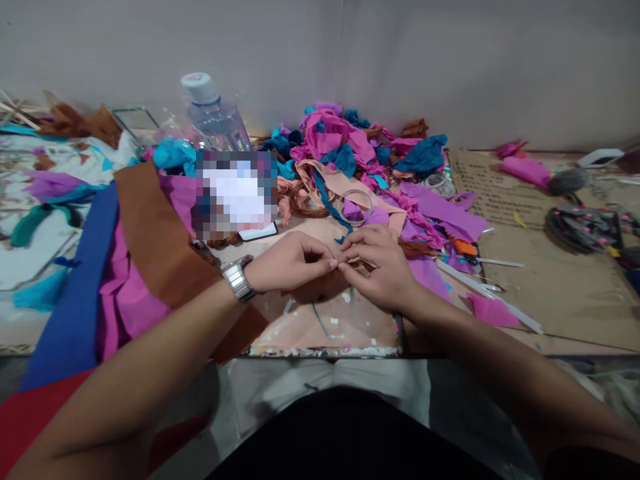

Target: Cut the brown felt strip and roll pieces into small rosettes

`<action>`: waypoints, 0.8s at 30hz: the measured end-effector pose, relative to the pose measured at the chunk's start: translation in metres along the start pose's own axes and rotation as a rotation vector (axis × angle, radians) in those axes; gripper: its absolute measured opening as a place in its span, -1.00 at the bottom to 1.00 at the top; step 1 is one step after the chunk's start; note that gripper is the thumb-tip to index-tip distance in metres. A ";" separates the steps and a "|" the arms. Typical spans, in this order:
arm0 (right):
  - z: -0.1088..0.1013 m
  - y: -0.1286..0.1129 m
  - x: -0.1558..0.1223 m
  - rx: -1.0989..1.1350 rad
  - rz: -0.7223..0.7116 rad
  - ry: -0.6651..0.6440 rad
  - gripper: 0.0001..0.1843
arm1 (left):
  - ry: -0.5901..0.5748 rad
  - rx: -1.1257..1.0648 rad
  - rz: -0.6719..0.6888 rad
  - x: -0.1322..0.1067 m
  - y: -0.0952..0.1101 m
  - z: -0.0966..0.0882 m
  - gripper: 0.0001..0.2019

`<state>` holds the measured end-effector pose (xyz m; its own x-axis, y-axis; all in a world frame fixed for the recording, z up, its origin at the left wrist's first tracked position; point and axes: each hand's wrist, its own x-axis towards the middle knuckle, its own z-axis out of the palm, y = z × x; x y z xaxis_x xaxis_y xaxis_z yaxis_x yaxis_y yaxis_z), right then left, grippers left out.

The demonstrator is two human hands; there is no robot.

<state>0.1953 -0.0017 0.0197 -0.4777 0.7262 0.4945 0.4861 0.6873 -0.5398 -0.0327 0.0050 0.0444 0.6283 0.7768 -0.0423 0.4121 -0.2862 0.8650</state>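
My left hand (290, 263), with a metal watch (239, 279) on its wrist, is closed in a pinch. Its fingertips meet those of my right hand (381, 268), which is pinched as well. Whatever lies between the fingertips is too small to make out. Just behind my right fingers a twisted teal paper strip (326, 193) trails down from the heap, its lower end close to the index finger. A roll of clear tape (355, 207) rests beyond the right hand. Beneath both hands is the worn, pale tabletop (320, 327), with small white scraps along its front edge.
Crumpled crepe paper (340, 143) is heaped against the wall. A clear bottle (217, 123) stands behind a phone (257, 231), partly blurred out. Brown (150, 233) and blue paper sheets (75, 287) hang over the left edge. White sticks (493, 297) and cardboard (545, 280) lie right.
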 end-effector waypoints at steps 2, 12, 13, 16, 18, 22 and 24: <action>-0.001 0.000 0.001 0.004 0.001 0.002 -0.91 | 0.006 0.024 0.014 -0.001 0.001 0.000 -0.65; -0.002 0.005 0.002 0.085 0.026 -0.059 -0.90 | 0.027 0.185 0.091 -0.002 0.004 0.002 -0.58; -0.002 0.006 0.002 0.086 0.028 -0.065 -0.90 | 0.032 0.216 0.104 -0.003 0.004 0.002 -0.59; -0.002 0.006 0.003 0.088 0.031 -0.080 -0.90 | 0.047 0.325 0.178 -0.002 0.003 0.004 -0.61; -0.002 0.006 0.003 0.088 0.031 -0.085 -0.90 | 0.064 0.423 0.254 -0.002 0.001 0.005 -0.63; -0.002 0.006 0.004 0.091 0.036 -0.099 -0.89 | 0.103 0.600 0.355 0.000 -0.001 0.008 -0.66; -0.002 0.006 0.004 0.097 0.039 -0.107 -0.89 | 0.119 0.630 0.361 -0.001 -0.001 0.009 -0.65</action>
<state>0.1973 0.0053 0.0202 -0.5372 0.7430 0.3991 0.4351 0.6495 -0.6235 -0.0281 0.0001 0.0390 0.7355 0.6186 0.2763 0.5166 -0.7759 0.3621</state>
